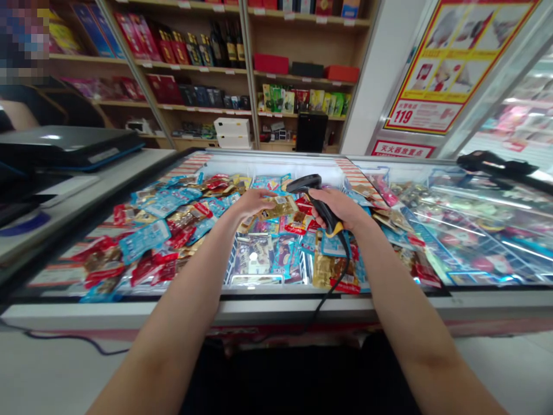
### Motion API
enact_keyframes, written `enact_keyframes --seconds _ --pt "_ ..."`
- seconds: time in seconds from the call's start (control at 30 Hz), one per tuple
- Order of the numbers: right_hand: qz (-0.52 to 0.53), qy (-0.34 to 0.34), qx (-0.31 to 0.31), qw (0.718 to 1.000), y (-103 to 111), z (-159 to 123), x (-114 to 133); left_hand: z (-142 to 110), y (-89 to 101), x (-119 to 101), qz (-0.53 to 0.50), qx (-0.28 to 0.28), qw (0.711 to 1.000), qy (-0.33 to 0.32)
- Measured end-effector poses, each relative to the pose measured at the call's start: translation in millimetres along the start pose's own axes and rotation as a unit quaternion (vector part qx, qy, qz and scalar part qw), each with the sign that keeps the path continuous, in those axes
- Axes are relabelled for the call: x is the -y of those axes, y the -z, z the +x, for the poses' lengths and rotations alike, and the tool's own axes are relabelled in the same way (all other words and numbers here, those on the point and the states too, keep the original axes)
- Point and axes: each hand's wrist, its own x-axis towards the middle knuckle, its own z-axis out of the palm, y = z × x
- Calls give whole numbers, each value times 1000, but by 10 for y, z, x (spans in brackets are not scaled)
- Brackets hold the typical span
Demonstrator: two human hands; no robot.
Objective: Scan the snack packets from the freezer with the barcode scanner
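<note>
1. Far left, a flat black laptop (64, 147) lies on the pale grey desk (125, 178).
2. Behind it, light wooden shelves (203, 69) carry boxed goods and dark bottles.
3. My left hand (254, 203) is nearest the middle. Its fingers are closed on a gold foil snack packet (280, 208), held just above a heap of blue, red and gold packets (173, 230) inside a white chest freezer (185, 314).
4. My right hand (334, 212) sits just beside it, fingers clenched around a black handheld barcode scanner (325, 210) with a yellow band. The scanner's head is close to the packet, and its black cable (333, 282) trails down over the freezer's front.
5. Far right, a red-and-yellow poster (458, 63) hangs behind a black bag (492, 164) lying on the freezer's glass lid.
</note>
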Motion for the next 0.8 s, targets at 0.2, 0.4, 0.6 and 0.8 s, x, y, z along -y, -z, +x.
enact_keyframes --seconds 0.2,0.4,0.6,0.8 --pt "-12 -8 -16 1000 -26 -22 40 26 23 10 -14 -58 998 5" --pt "-4 -1 -25 1000 -70 -10 36 51 28 11 -44 -150 988 -4" --pt "37 5 -14 999 -96 93 -81 149 -55 134 -92 -163 982 -9" --pt "50 -14 -24 998 -115 123 -86 247 -93 275 -104 -153 983 -21"
